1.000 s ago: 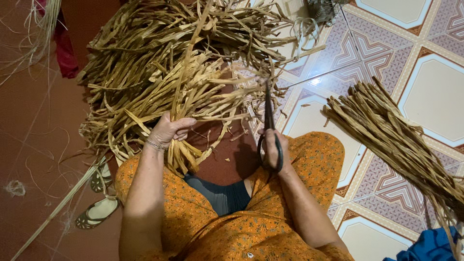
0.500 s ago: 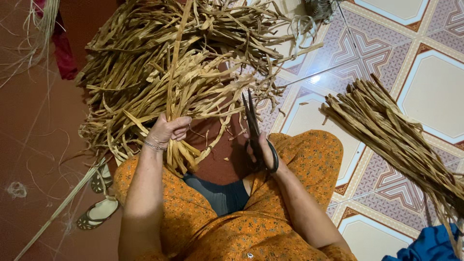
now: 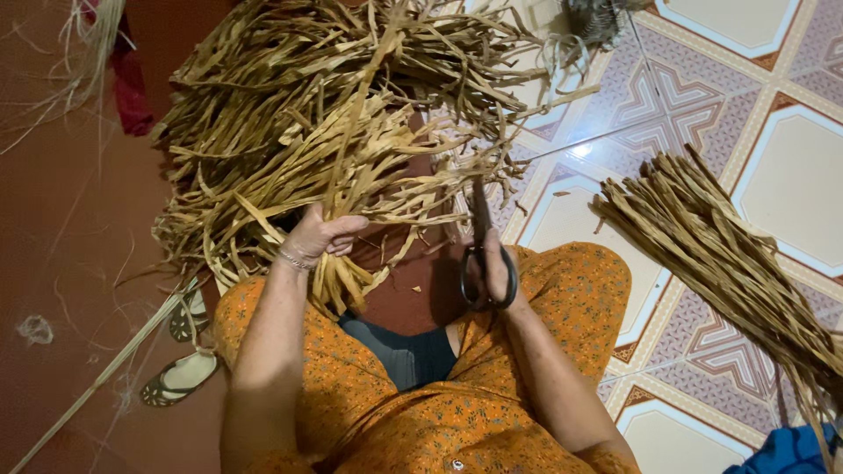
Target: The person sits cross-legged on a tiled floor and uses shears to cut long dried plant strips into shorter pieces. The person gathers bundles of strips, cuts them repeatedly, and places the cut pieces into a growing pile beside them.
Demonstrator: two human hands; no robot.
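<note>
Left hand [image 3: 318,237] closed around bunch of dried strips [image 3: 338,189] pulled from big pile [image 3: 290,105] above lap. Right hand [image 3: 493,272] fingers through scissors [image 3: 483,254] handles, blades closed, tips pointing into strips. Second bundle [image 3: 729,263] lies apart on tiles.

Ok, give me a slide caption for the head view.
Left hand grips dried leaf strips; right hand holds black scissors beside them.
</note>
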